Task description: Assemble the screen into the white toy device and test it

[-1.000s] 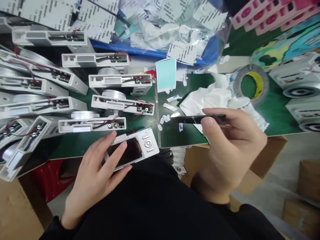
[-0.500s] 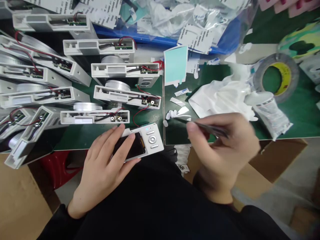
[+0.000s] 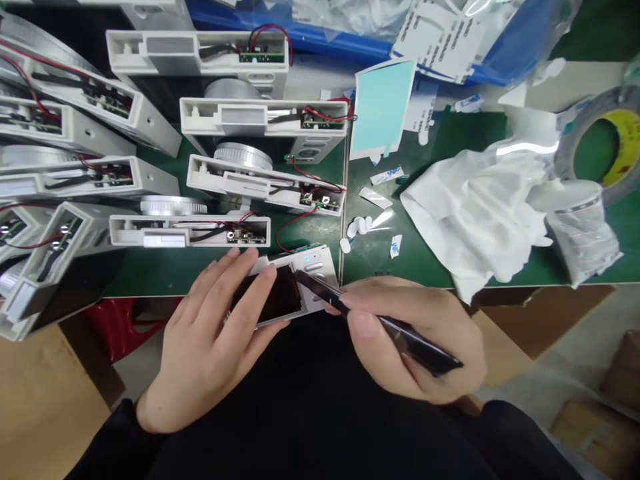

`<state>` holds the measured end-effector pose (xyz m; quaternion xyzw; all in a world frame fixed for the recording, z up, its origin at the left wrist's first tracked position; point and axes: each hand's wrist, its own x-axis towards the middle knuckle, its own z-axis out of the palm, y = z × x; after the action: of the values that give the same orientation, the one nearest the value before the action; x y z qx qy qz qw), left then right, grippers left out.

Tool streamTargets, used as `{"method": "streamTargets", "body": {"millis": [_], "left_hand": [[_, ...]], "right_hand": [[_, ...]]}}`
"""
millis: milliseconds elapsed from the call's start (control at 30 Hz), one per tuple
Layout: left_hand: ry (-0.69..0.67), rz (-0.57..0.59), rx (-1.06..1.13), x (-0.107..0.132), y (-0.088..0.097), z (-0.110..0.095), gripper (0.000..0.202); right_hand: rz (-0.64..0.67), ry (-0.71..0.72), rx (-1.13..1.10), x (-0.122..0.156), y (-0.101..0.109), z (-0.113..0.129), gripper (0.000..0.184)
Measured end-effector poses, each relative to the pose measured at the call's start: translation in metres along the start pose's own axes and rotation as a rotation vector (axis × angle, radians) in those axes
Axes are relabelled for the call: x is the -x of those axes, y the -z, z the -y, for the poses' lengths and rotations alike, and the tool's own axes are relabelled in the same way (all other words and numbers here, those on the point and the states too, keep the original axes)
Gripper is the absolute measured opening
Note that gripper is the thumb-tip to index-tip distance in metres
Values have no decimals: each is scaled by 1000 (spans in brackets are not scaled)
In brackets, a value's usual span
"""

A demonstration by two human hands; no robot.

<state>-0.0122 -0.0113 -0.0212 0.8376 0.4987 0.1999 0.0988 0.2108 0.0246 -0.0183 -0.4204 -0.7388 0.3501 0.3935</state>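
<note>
From the head camera, the white handheld device [image 3: 320, 261] lies at the near edge of the worktop [image 3: 373, 263], its long axis running roughly left to right, its button end toward the person's right. Its dark display [image 3: 267, 298] faces up. The left hand [image 3: 207, 350] lies spread across the display, fingers open and thumb along the near edge. It is not clenched, and whether it grips or only presses the device I cannot tell.

The right hand [image 3: 405, 340] is the nearer to the device's button end. Thumb and fingers pinch a slim black tool [image 3: 423, 350], whose exact kind I cannot tell. Its long axis slants from lower right to upper left, and its tip reaches the display's far right corner, touching or just above it.

Beyond the device lie open white housings [image 3: 190, 231] with circuit boards and red wires. To its upper right are small white pads [image 3: 357, 228] and a crumpled white wipe [image 3: 470, 213].

Against the earlier frames, the right hand has come in from over the green worktop, and the tool, then well apart from the device, now meets its corner. The left hand remains spread on the display.
</note>
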Motion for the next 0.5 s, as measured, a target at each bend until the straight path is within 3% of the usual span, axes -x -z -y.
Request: {"method": "streamTargets", "body": {"millis": [67, 233, 367, 500], "left_hand": [[5, 0, 3, -1, 0, 0, 61], [32, -13, -2, -2, 0, -3, 61], [89, -3, 32, -3, 3, -7, 52], [141, 20, 67, -2, 7, -10, 45]], "right_hand": [[-1, 4, -115, -1, 0, 0, 35], [-179, -198, -433, 11, -11, -10, 28], [-152, -123, -658, 12, -17, -17, 35], [-10, -30, -604, 3, -8, -14, 31]]}}
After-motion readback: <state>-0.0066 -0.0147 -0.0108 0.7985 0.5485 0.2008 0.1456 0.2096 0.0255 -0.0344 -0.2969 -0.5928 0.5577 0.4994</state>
